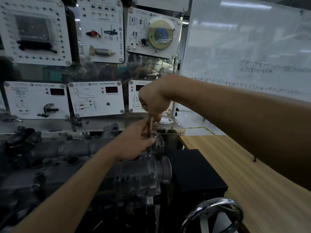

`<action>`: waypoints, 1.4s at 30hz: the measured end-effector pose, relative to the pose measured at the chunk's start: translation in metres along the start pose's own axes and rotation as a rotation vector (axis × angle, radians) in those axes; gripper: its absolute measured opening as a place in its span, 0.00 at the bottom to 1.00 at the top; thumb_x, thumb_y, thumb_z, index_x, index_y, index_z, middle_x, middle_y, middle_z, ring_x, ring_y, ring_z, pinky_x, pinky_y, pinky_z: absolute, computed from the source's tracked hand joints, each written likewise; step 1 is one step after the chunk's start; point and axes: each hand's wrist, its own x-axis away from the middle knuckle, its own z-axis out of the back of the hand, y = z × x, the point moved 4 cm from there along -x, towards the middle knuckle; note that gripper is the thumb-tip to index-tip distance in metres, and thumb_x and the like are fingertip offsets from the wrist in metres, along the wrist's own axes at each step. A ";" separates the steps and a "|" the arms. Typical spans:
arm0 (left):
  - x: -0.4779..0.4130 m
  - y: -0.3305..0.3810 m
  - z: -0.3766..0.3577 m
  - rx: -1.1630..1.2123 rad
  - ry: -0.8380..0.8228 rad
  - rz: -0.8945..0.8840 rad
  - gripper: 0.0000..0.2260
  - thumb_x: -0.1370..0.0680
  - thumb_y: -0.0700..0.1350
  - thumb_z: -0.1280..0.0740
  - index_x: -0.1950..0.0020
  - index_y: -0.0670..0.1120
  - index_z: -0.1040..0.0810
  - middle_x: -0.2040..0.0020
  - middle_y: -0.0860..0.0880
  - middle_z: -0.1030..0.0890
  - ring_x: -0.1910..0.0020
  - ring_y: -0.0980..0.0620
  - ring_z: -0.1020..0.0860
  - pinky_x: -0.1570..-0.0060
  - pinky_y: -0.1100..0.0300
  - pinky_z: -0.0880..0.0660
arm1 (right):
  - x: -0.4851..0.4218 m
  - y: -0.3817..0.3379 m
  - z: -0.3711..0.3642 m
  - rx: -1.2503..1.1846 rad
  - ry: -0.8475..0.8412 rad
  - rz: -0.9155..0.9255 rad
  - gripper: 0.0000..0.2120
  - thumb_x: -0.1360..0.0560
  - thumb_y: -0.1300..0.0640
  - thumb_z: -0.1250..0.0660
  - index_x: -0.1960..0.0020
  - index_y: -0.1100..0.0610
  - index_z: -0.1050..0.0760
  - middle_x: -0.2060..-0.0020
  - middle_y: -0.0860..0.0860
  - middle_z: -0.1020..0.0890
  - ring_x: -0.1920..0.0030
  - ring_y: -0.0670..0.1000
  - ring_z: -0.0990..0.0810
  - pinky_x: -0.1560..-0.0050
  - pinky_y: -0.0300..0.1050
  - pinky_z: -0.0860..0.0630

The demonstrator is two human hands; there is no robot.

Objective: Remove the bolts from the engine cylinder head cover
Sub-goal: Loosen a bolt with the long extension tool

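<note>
The grey cylinder head cover (80, 148) lies across the lower left, with the engine's end housing (143, 175) at its right. A thin metal driver tool (149, 126) stands upright over a bolt (148, 156) at the cover's right end. My right hand (154, 100) is closed around the tool's top. Lower down, my left hand (138, 140) pinches the shaft near its tip. The tool's tip and the bolt head are partly hidden by my left fingers.
A black box (193, 172) sits right of the engine, with a chrome handwheel (213, 214) below it. A wooden table (252, 174) runs along the right. Behind stand white sensor training panels (96, 98) and a whiteboard (244, 47).
</note>
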 end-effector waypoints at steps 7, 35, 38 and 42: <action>-0.002 0.010 0.005 -0.385 0.431 -0.092 0.15 0.31 0.62 0.26 0.63 0.56 0.28 0.69 0.57 0.24 0.70 0.61 0.26 0.68 0.66 0.34 | -0.002 -0.003 -0.007 -0.059 -0.104 -0.051 0.16 0.23 0.44 0.32 0.55 0.58 0.19 0.68 0.49 0.19 0.74 0.45 0.26 0.68 0.39 0.28; 0.042 -0.034 0.057 -0.075 0.091 0.095 0.03 0.21 0.45 0.31 0.48 0.49 0.19 0.56 0.53 0.13 0.55 0.58 0.15 0.47 0.55 0.20 | -0.012 -0.065 0.035 -0.161 0.189 0.149 0.17 0.25 0.46 0.29 0.64 0.58 0.23 0.64 0.52 0.19 0.59 0.55 0.18 0.56 0.50 0.20; 0.042 -0.040 0.056 -0.059 0.123 0.099 0.02 0.21 0.46 0.31 0.50 0.51 0.18 0.57 0.55 0.13 0.55 0.58 0.16 0.46 0.54 0.20 | -0.016 -0.070 0.035 -0.127 0.207 0.159 0.20 0.24 0.46 0.30 0.69 0.57 0.27 0.71 0.50 0.26 0.67 0.52 0.26 0.65 0.45 0.27; 0.039 -0.045 0.054 -0.021 0.161 0.082 0.02 0.22 0.45 0.30 0.51 0.50 0.17 0.58 0.55 0.13 0.56 0.59 0.15 0.48 0.56 0.19 | -0.022 -0.071 0.036 -0.098 0.193 0.139 0.20 0.24 0.47 0.30 0.70 0.56 0.28 0.72 0.50 0.27 0.70 0.50 0.29 0.69 0.44 0.31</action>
